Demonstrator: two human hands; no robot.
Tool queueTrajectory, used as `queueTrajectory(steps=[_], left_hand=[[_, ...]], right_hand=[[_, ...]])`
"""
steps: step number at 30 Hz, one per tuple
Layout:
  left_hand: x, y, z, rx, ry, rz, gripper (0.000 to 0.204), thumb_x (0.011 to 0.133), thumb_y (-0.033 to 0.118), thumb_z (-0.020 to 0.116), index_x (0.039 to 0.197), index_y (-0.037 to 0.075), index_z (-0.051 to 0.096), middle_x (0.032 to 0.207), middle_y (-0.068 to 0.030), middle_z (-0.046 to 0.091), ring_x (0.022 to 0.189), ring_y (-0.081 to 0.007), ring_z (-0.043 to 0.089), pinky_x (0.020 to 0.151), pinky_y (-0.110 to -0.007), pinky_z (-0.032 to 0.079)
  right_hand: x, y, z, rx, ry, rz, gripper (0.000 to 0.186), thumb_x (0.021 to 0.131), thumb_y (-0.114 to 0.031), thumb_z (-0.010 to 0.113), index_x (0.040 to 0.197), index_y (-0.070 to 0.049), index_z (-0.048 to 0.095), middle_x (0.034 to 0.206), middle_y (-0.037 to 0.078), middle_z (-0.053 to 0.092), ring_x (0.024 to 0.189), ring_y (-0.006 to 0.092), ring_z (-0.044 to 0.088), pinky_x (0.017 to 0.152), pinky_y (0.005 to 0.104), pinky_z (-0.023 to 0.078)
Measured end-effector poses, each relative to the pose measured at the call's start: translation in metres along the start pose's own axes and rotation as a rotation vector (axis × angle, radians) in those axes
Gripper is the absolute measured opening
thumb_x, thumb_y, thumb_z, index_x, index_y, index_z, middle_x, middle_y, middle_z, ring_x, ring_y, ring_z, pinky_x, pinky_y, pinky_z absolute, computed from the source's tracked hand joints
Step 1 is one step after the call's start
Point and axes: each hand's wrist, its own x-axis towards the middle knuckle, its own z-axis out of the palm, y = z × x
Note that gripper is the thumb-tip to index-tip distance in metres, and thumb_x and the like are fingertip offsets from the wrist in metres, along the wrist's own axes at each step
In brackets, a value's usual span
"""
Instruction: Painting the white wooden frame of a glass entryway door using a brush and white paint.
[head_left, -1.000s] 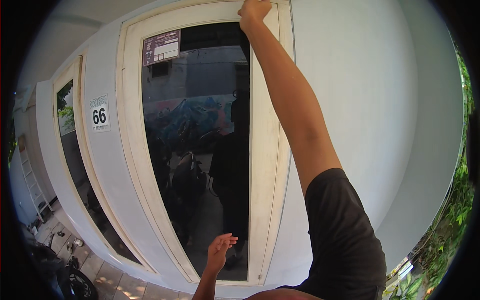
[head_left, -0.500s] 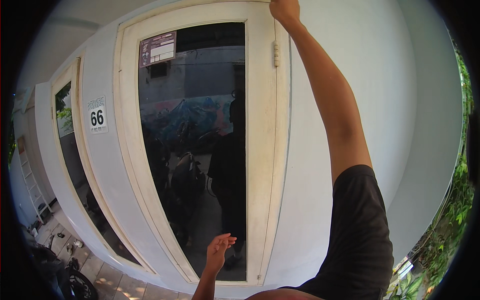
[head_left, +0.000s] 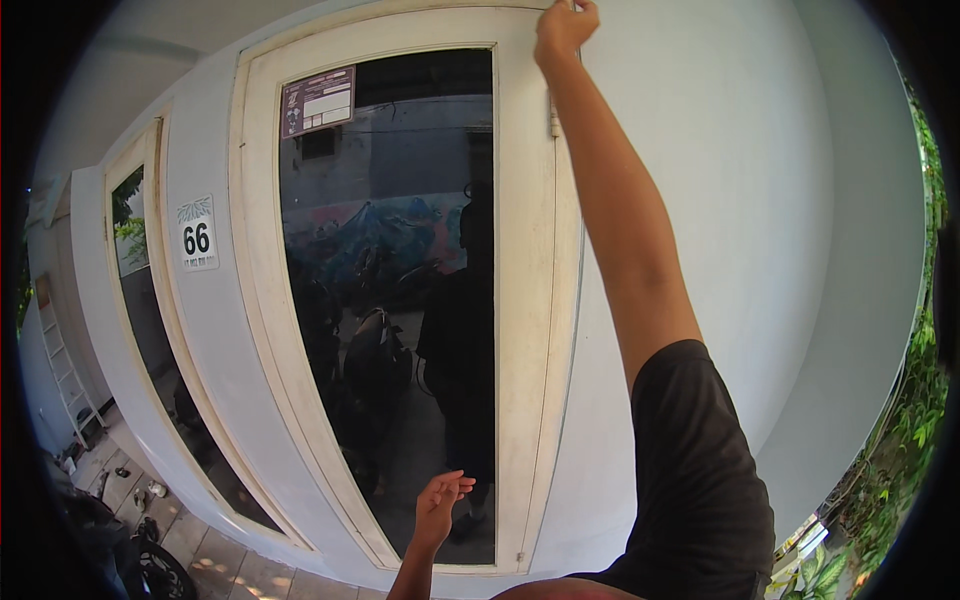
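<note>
My right hand (head_left: 567,30) is raised high at the top right corner of a cream-painted frame (head_left: 525,300) around a tall dark glass pane (head_left: 385,300). Its fingers are curled closed; anything between them is too small or hidden to name. Below it, part of a hinge (head_left: 554,122) shows on the frame's right side beside my forearm. My left hand (head_left: 443,497) hovers low before the pane, fingers loosely bent and holding nothing. A printed sticker (head_left: 318,102) is on the glass's upper left corner.
Left of the frame, a white number plate (head_left: 197,233) hangs on the pale wall, beside a second narrow window (head_left: 165,340). A white ladder (head_left: 65,370) leans farther left. A motorbike (head_left: 135,550) stands at lower left on paving. Green plants (head_left: 905,430) line the right edge.
My right arm has swung left, and its hand has turned, with the curled fingers now showing at the frame's corner. My left hand has hardly moved.
</note>
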Motion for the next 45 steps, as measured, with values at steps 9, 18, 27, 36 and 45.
queueTrajectory(steps=[9, 18, 27, 36, 45], left_hand=[[-0.002, 0.001, 0.000, 0.011, 0.002, 0.017, 0.026, 0.104, 0.016, 0.049, 0.122, 0.001, 0.058, 0.111, -0.0129, 0.069, 0.099, -0.0166, 0.064, 0.088, -0.029, 0.048], [0.002, -0.004, 0.019, 0.019, -0.045, -0.022, 0.026, 0.104, 0.018, 0.048, 0.122, 0.001, 0.058, 0.110, -0.0128, 0.069, 0.098, -0.0164, 0.064, 0.087, -0.028, 0.048], [-0.008, -0.004, 0.019, 0.004, -0.023, -0.038, 0.026, 0.104, 0.017, 0.048, 0.121, 0.001, 0.058, 0.111, -0.0125, 0.069, 0.099, -0.0162, 0.064, 0.088, -0.028, 0.048], [-0.013, -0.005, 0.013, -0.019, -0.015, -0.027, 0.025, 0.103, 0.017, 0.049, 0.121, 0.001, 0.059, 0.110, -0.0123, 0.069, 0.098, -0.0161, 0.064, 0.087, -0.028, 0.048], [-0.011, -0.007, 0.002, -0.012, 0.026, 0.003, 0.025, 0.104, 0.019, 0.050, 0.119, 0.002, 0.060, 0.108, -0.0123, 0.070, 0.096, -0.0161, 0.065, 0.086, -0.028, 0.049]], right_hand=[[-0.058, -0.012, 0.013, -0.324, -0.533, -0.234, 0.026, 0.087, -0.005, 0.057, 0.112, 0.000, 0.064, 0.099, 0.029, 0.067, 0.096, 0.0436, 0.064, 0.085, 0.0470, 0.050], [-0.011, -0.039, -0.011, -0.541, -0.913, -0.453, 0.027, 0.087, -0.008, 0.058, 0.114, -0.004, 0.064, 0.098, 0.027, 0.067, 0.097, 0.0443, 0.063, 0.085, 0.0491, 0.051], [0.025, -0.029, -0.074, -0.616, -0.322, -0.226, 0.025, 0.087, -0.008, 0.057, 0.111, -0.008, 0.065, 0.095, 0.025, 0.068, 0.093, 0.0437, 0.064, 0.082, 0.0472, 0.051], [-0.043, -0.018, -0.045, -0.458, -0.496, -0.152, 0.024, 0.085, -0.016, 0.064, 0.108, -0.016, 0.068, 0.097, 0.022, 0.069, 0.096, 0.0411, 0.065, 0.085, 0.0468, 0.050], [0.055, 0.005, -0.075, -0.415, -0.444, -0.153, 0.024, 0.091, -0.012, 0.058, 0.112, -0.007, 0.068, 0.087, 0.020, 0.069, 0.081, 0.0290, 0.065, 0.078, 0.0390, 0.049]])
